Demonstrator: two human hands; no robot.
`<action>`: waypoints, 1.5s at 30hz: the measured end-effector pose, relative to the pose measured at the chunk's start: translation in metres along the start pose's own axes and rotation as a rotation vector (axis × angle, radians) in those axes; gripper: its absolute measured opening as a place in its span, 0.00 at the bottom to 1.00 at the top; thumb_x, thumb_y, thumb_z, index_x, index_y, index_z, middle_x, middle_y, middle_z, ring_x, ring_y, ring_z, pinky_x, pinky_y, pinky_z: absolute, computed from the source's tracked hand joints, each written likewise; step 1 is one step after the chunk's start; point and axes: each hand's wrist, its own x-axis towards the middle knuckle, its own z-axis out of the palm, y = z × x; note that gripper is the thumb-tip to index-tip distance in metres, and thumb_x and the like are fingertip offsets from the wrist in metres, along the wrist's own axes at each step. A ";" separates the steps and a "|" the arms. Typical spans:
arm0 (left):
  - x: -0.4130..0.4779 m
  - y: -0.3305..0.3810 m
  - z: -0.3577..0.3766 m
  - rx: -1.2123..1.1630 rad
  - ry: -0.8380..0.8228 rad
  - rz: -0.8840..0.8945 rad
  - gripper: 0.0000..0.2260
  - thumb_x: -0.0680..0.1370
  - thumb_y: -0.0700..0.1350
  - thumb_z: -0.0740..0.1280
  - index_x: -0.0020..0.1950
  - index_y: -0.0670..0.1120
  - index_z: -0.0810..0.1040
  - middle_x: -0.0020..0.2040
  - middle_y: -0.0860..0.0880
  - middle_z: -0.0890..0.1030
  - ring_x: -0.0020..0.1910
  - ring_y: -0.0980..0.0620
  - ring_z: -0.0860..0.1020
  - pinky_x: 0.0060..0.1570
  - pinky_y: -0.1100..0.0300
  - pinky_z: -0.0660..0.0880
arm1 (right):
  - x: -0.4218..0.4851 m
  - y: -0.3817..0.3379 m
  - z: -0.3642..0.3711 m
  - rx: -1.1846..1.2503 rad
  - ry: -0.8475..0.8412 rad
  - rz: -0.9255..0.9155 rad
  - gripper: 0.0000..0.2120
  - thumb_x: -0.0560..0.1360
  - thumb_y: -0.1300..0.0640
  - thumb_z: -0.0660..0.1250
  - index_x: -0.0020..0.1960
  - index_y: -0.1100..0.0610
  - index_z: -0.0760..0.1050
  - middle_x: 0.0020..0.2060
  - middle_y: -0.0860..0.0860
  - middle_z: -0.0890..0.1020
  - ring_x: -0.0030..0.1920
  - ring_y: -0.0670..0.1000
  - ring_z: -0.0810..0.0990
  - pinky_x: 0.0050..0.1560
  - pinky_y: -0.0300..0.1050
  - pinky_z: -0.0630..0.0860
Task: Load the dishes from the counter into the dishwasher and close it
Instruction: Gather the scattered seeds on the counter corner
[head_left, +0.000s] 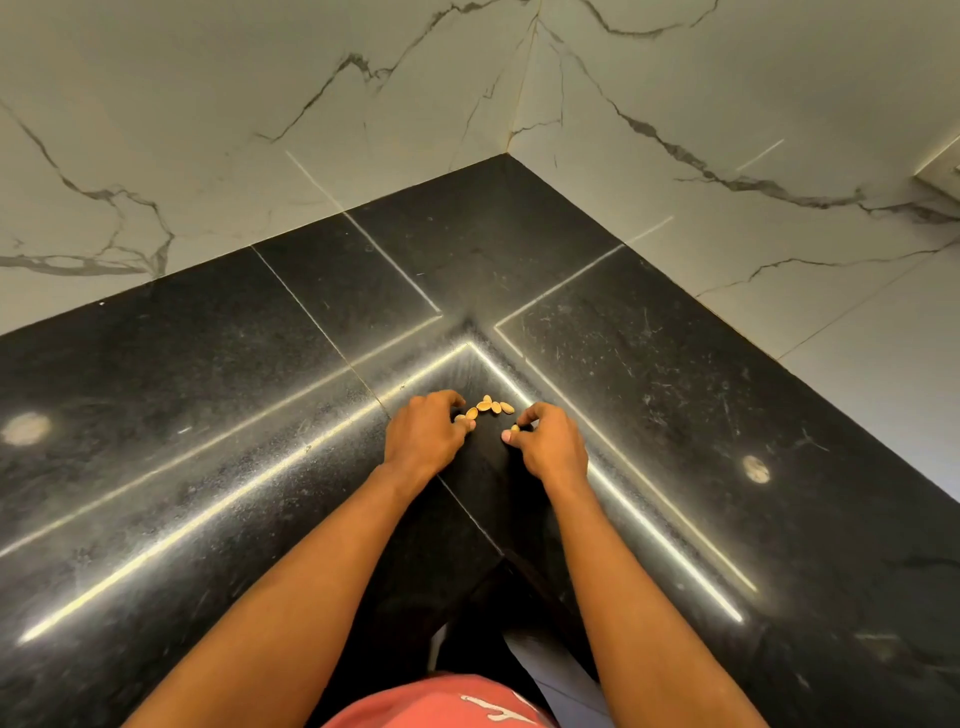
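Several small tan nut shells lie in a loose cluster on the black stone counter, near its inner corner. My left hand rests curled just left of them, its fingertips touching a shell. My right hand is curled to their right and pinches one small shell between thumb and forefinger. No dishes and no dishwasher are in view.
The L-shaped counter meets white marbled wall tiles at the back corner. A white fitting shows at the far right edge. My pink shirt and a strip of floor show at the bottom.
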 end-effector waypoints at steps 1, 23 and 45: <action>0.001 0.000 0.001 0.045 0.000 0.007 0.14 0.77 0.53 0.70 0.61 0.53 0.80 0.56 0.49 0.83 0.56 0.46 0.79 0.49 0.53 0.76 | 0.000 -0.002 0.000 -0.009 0.006 0.002 0.10 0.71 0.50 0.75 0.49 0.49 0.77 0.46 0.46 0.77 0.50 0.51 0.76 0.45 0.45 0.69; -0.019 -0.003 0.015 0.549 -0.044 0.228 0.11 0.86 0.49 0.51 0.61 0.43 0.65 0.51 0.45 0.83 0.48 0.42 0.82 0.39 0.52 0.70 | -0.002 0.000 0.008 0.022 -0.073 -0.032 0.14 0.76 0.54 0.64 0.33 0.55 0.68 0.31 0.50 0.75 0.35 0.53 0.74 0.35 0.43 0.68; -0.034 -0.033 -0.002 0.009 0.037 0.058 0.10 0.83 0.51 0.58 0.55 0.49 0.76 0.48 0.49 0.82 0.51 0.44 0.79 0.45 0.52 0.72 | -0.032 -0.002 0.012 0.583 -0.336 0.049 0.17 0.77 0.49 0.68 0.36 0.55 0.67 0.27 0.51 0.69 0.23 0.47 0.69 0.23 0.38 0.65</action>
